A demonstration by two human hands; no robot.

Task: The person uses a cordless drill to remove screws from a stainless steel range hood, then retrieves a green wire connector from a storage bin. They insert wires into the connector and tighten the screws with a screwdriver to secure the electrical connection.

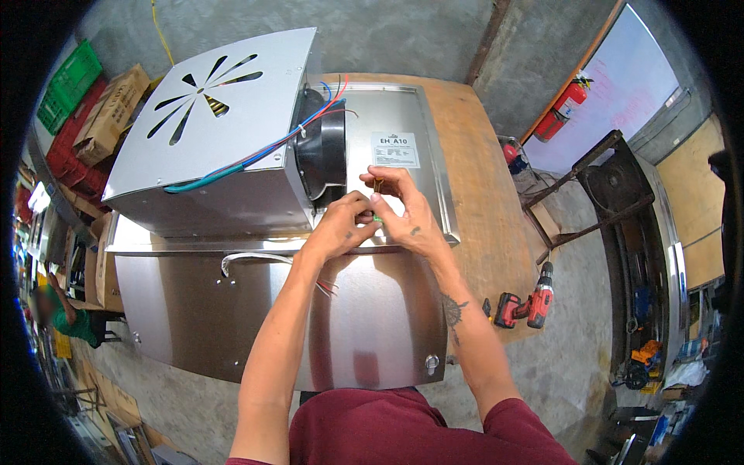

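Note:
My two hands meet over the metal hood, just right of the black round duct outlet [324, 147]. With bent fingers my left hand [339, 225] pinches a small green piece [377, 218], mostly covered by fingertips. Between thumb and fingers of my right hand [409, 215] stands a thin amber-coloured piece [378, 186], upright over the green one; its kind is too small to make out. Red, blue and green wires [271, 153] run across the grey metal box [209, 101] beside my hands. A white cable [256, 256] lies on the curved steel panel [372, 310].
The hood rests on a wooden table [480, 194]. A red and black cordless drill [540, 298] and a battery pack [508, 310] lie at its right edge. Beyond stand a worn chair frame [577, 194] and a fire extinguisher [562, 111]. Another person [74, 314] is far left.

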